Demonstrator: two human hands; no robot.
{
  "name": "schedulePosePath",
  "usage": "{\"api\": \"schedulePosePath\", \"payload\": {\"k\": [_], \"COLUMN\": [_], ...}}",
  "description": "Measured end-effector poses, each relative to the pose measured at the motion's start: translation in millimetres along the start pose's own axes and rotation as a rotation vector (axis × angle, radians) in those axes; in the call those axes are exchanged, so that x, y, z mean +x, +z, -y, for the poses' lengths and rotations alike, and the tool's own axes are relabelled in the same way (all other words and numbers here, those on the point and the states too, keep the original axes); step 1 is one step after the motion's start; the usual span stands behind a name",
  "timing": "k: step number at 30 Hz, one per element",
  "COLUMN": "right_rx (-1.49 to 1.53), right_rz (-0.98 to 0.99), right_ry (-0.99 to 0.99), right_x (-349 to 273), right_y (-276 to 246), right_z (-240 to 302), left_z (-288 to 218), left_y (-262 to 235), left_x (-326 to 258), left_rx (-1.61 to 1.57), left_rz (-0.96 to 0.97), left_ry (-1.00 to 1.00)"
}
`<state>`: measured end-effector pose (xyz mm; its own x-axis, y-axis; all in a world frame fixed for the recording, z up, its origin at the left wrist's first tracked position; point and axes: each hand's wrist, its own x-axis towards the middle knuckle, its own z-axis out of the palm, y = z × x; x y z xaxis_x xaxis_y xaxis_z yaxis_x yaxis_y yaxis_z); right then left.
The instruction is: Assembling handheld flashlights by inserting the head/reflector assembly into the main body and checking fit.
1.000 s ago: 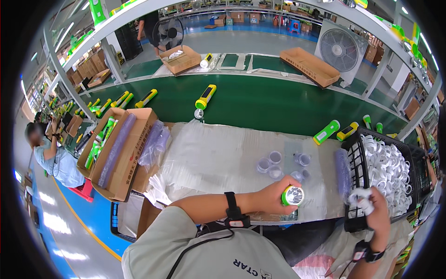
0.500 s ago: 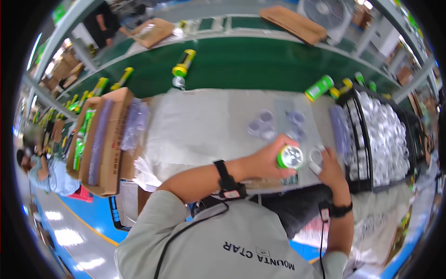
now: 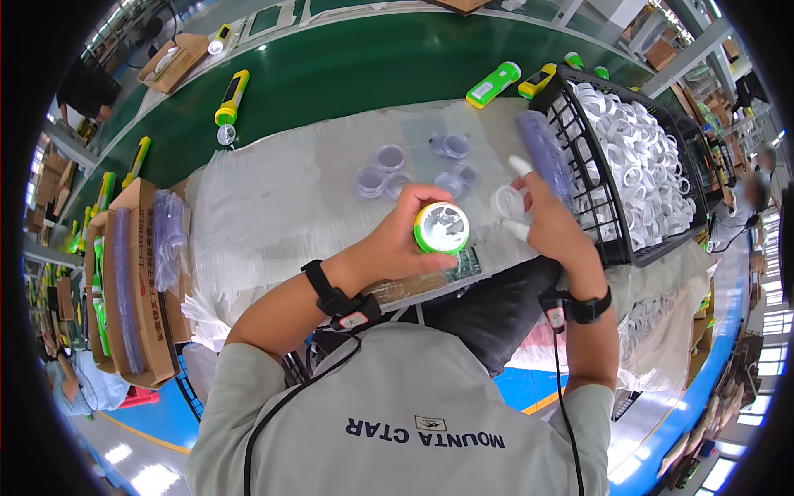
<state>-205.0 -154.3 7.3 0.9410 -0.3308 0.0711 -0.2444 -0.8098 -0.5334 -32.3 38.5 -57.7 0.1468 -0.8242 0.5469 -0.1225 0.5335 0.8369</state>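
Observation:
My left hand (image 3: 411, 236) is wrapped round a green flashlight (image 3: 442, 228), its round, shiny reflector end facing up. To its right, my right hand (image 3: 542, 211) has white covers on two fingertips. A pale plastic ring (image 3: 507, 202) sits between its thumb and fingers, with the forefinger stretched out past it. The ring is apart from the flashlight. Just beyond my hands, several clear round cups (image 3: 390, 157) stand in small groups on the covered worktop (image 3: 281, 198).
A black crate (image 3: 591, 186) full of white rings stands at the right, beside a purple bubble-wrap roll (image 3: 546, 153). A cardboard box (image 3: 153, 306) stands at the left. Along the far green belt (image 3: 331, 83) lie yellow-green flashlights (image 3: 233, 97). People work nearby.
The view has swung to the right. My right hand has moved slightly outward and away from the flashlight, and the ring has moved with it. My left hand keeps hold of the flashlight.

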Motion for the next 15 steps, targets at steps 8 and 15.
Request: {"api": "schedulePosePath", "payload": {"k": [8, 15], "right_rx": [0.151, -0.035], "right_rz": [0.042, 0.106], "right_ry": [-0.338, -0.525], "right_x": [9, 23], "right_y": [-33, -19], "right_z": [105, 112], "left_z": [-20, -7], "left_y": [5, 5], "left_x": [4, 6], "left_rx": [-0.08, -0.074], "left_rz": [-0.007, 0.009], "left_ry": [-0.048, 0.133]}}
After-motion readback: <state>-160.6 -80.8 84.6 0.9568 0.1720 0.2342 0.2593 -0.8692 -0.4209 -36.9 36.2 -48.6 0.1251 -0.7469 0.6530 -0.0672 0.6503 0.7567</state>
